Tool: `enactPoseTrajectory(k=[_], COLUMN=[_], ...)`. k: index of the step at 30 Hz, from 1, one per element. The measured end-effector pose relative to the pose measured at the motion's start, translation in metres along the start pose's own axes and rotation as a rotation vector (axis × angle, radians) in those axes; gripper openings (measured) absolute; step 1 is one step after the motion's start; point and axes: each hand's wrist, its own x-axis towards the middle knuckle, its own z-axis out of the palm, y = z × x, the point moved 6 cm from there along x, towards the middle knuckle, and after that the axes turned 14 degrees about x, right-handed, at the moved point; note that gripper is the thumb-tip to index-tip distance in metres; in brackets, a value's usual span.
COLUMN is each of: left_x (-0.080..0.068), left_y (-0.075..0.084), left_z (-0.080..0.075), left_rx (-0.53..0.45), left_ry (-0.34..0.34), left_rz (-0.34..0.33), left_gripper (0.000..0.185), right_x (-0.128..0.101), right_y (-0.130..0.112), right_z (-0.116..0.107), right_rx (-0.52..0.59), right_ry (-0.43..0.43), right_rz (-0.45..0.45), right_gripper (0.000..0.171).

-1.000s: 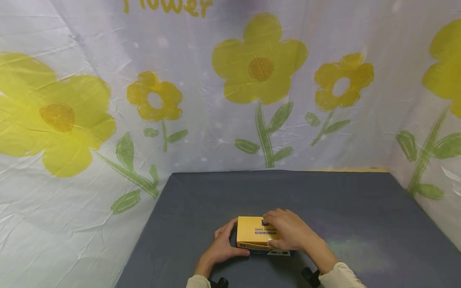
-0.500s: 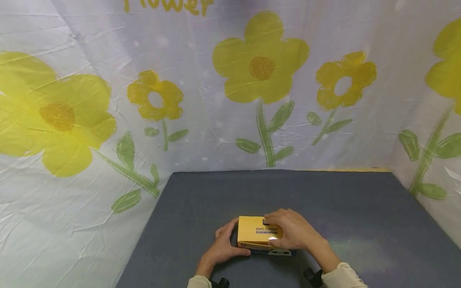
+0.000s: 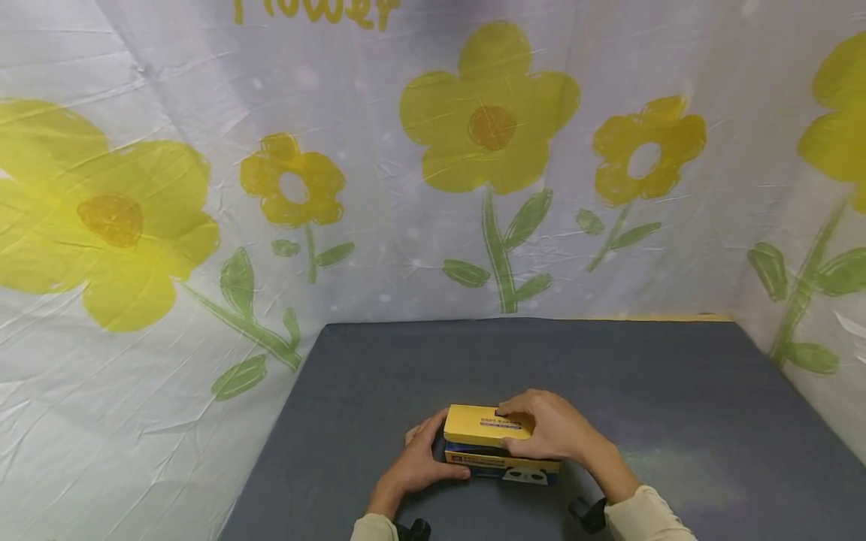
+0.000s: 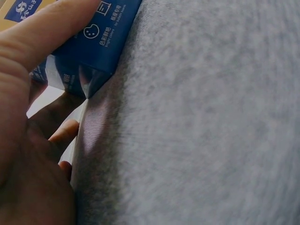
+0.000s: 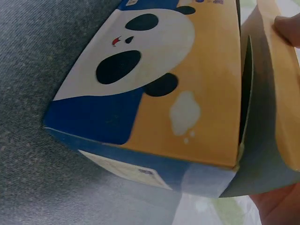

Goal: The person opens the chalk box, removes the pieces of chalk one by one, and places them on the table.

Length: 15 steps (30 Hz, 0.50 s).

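A box (image 3: 504, 463) is sitting on the table (image 3: 379, 376), well in from the far edge; the left hand (image 3: 419, 462) is gripping its left end, thumb in front; the right hand (image 3: 556, 424) is pinching the lid (image 3: 476, 425) between fingers and thumb, which is standing raised along the front.

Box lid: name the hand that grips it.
The right hand, at the raised yellow lid's right end; the left hand instead holds the box body at its left end.

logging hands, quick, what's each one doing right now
Left hand: holding the box at its left end.
Right hand: pinching the box's yellow lid.
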Motion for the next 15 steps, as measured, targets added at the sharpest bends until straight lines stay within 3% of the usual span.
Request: enactPoseTrajectory(k=[7, 15], left_x=[-0.001, 0.001], left_y=[-0.002, -0.001], left_z=[-0.001, -0.001], left_rx=[-0.026, -0.045], left_ry=[-0.028, -0.019], left_rz=[-0.017, -0.008], left_gripper=[0.105, 0.105], right_x=[-0.006, -0.033], right_y=[0.001, 0.006], right_z=[0.001, -0.016], right_rx=[0.061, 0.099], right_ry=[-0.008, 0.175], right_rz=[-0.017, -0.045], right_gripper=[0.049, 0.049])
